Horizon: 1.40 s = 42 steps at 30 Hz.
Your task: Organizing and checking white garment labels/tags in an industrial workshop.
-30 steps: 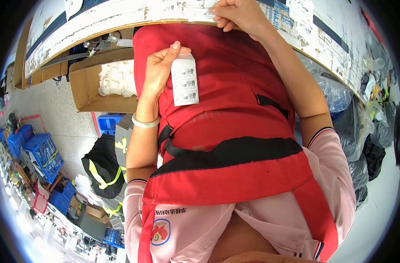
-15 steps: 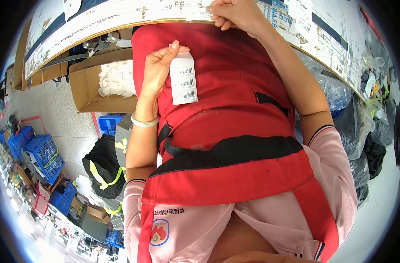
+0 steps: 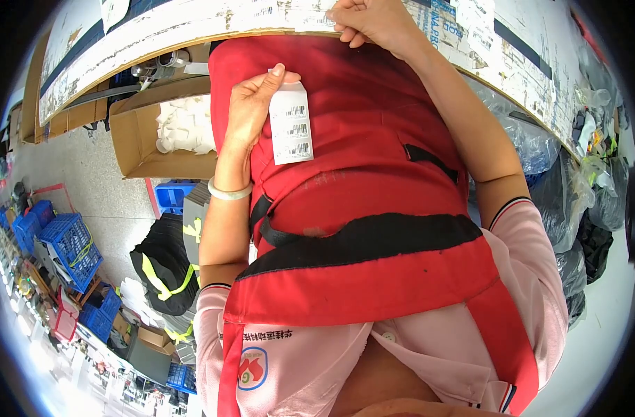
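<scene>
My left hand (image 3: 251, 104) holds a white strip of barcode labels (image 3: 291, 133) by its top edge, in front of my red apron (image 3: 359, 208). A pale bangle sits on that wrist. My right hand (image 3: 373, 24) rests at the edge of the worktable (image 3: 192, 28), fingers curled on a white paper label stuck along the edge. Whether it pinches the label I cannot tell.
An open cardboard box (image 3: 133, 142) with white items stands under the table at the left. Blue crates (image 3: 70, 243) and a black bag with yellow straps (image 3: 161, 274) lie on the floor. Clear and dark plastic bags (image 3: 567, 201) are piled at the right.
My left hand has tilted the label strip very slightly; otherwise nothing has visibly changed.
</scene>
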Each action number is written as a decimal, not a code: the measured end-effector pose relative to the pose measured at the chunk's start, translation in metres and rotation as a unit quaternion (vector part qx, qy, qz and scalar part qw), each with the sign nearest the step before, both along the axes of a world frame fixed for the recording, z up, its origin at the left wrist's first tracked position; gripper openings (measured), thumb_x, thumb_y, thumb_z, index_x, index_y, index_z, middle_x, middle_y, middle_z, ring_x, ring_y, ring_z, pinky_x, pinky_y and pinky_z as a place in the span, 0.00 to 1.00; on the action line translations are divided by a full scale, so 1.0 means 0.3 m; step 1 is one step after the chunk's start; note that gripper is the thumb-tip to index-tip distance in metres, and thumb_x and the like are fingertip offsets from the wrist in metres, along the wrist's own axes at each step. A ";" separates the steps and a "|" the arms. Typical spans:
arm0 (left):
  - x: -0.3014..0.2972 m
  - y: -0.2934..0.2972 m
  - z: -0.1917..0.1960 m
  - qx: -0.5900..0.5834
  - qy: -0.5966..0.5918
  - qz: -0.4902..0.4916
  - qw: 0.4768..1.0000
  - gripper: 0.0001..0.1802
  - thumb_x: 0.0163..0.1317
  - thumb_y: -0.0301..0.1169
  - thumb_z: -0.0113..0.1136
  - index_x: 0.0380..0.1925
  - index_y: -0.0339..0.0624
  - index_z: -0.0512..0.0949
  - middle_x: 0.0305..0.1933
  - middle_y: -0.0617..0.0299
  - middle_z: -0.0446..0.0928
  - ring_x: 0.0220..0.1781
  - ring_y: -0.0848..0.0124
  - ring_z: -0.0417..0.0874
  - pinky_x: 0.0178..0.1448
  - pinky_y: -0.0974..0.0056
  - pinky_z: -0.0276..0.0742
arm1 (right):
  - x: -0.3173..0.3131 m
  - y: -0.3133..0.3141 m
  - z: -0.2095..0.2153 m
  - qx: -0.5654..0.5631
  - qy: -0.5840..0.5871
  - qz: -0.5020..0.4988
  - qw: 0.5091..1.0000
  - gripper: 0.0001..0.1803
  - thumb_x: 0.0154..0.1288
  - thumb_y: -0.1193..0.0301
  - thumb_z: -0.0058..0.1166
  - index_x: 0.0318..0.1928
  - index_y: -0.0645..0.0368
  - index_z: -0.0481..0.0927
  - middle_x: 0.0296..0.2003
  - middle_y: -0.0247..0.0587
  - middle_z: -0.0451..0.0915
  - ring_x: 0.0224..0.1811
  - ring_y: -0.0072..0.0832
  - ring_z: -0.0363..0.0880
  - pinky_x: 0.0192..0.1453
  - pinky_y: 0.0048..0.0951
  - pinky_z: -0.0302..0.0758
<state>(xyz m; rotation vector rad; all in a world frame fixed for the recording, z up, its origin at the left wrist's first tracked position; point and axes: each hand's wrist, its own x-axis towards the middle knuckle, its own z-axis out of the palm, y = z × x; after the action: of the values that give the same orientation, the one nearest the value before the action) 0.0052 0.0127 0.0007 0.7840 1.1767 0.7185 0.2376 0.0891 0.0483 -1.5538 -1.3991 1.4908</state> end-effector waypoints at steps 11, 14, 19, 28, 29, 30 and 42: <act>-0.003 -0.004 -0.017 0.015 -0.011 0.003 1.000 0.18 0.68 0.41 0.56 0.35 0.36 0.84 0.29 0.63 0.82 0.29 0.80 0.77 0.35 0.75 0.73 | -0.034 -0.016 0.053 0.032 -0.060 0.016 0.998 0.10 0.63 0.73 0.54 0.32 0.71 0.79 0.22 0.43 0.79 0.19 0.24 0.78 0.22 0.22 0.76; -0.006 -0.004 -0.019 0.024 -0.018 0.005 1.000 0.17 0.67 0.40 0.56 0.35 0.36 0.84 0.30 0.63 0.82 0.30 0.80 0.78 0.37 0.75 0.73 | -0.024 -0.020 0.044 0.018 -0.050 0.013 0.998 0.10 0.63 0.73 0.55 0.33 0.71 0.78 0.22 0.42 0.79 0.20 0.24 0.78 0.22 0.22 0.76; -0.017 -0.011 0.039 0.042 -0.048 0.049 0.997 0.17 0.67 0.39 0.57 0.36 0.35 0.84 0.32 0.62 0.82 0.32 0.78 0.79 0.39 0.74 0.73 | 0.005 -0.091 0.056 0.031 0.061 0.055 0.996 0.11 0.64 0.71 0.57 0.35 0.70 0.78 0.25 0.42 0.80 0.22 0.23 0.78 0.24 0.21 0.75; 0.008 -0.024 0.081 0.113 -0.078 0.056 0.989 0.08 0.60 0.27 0.64 0.38 0.35 0.83 0.31 0.64 0.82 0.30 0.81 0.78 0.36 0.76 0.73 | -0.017 -0.206 0.065 0.036 0.081 0.081 0.993 0.15 0.67 0.65 0.54 0.47 0.62 0.79 0.27 0.32 0.79 0.24 0.15 0.76 0.28 0.15 0.74; 0.011 -0.027 0.088 0.118 -0.087 0.062 0.987 0.08 0.59 0.26 0.65 0.38 0.35 0.83 0.32 0.64 0.82 0.30 0.82 0.78 0.35 0.76 0.73 | -0.004 -0.208 0.065 0.046 0.070 0.028 0.996 0.16 0.67 0.65 0.55 0.50 0.62 0.79 0.27 0.33 0.79 0.23 0.15 0.76 0.28 0.16 0.74; 0.013 -0.031 0.092 0.118 -0.086 0.062 0.987 0.08 0.59 0.26 0.65 0.38 0.35 0.83 0.32 0.64 0.82 0.30 0.82 0.78 0.35 0.76 0.73 | 0.024 -0.192 0.048 0.068 0.046 -0.007 0.997 0.19 0.68 0.64 0.54 0.55 0.61 0.76 0.30 0.33 0.79 0.26 0.15 0.76 0.31 0.15 0.75; 0.033 -0.035 0.102 0.064 -0.027 0.040 0.997 0.14 0.67 0.34 0.56 0.42 0.34 0.82 0.36 0.62 0.82 0.34 0.78 0.80 0.40 0.73 0.75 | 0.122 -0.234 0.034 0.055 0.097 0.020 0.994 0.10 0.63 0.68 0.59 0.41 0.60 0.82 0.29 0.30 0.80 0.31 0.14 0.75 0.39 0.16 0.71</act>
<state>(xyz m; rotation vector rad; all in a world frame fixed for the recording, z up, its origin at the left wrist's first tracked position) 0.0150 0.0022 0.0312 0.8236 1.1262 0.8833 0.2742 0.0190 0.0586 -1.2851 -1.3823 1.5159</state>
